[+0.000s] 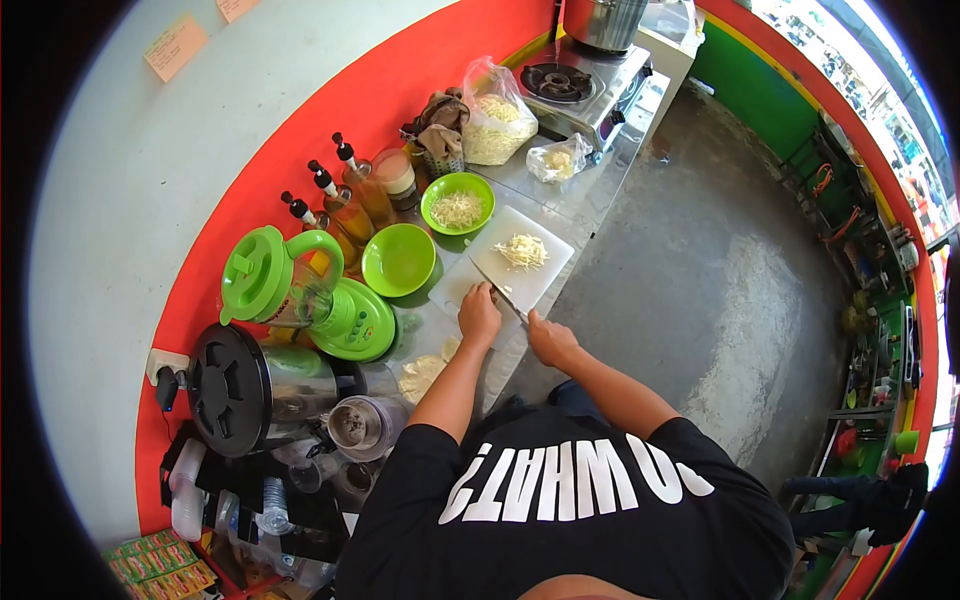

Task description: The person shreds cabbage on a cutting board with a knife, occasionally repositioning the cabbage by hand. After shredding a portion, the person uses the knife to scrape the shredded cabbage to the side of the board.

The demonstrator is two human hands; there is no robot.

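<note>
My right hand [551,339] is closed around the handle of a knife [506,298]. The blade points away to the left, along the near side of a white cutting board [537,286]. My left hand [479,317] has its fingers curled together beside the blade; anything in them is too hidden to make out. A pile of pale shredded food [522,252] lies on the board, past the knife. Left of the board stand a green bowl [458,204] holding similar shreds and a second, empty green bowl [399,260].
A green blender [352,320], pump bottles [345,212] and a dark-lidded container [230,390] line the wall. Farther along are a bag of shreds [494,130], a small plastic bag [558,158] and a gas stove [590,90]. The counter edge drops to grey floor [690,260].
</note>
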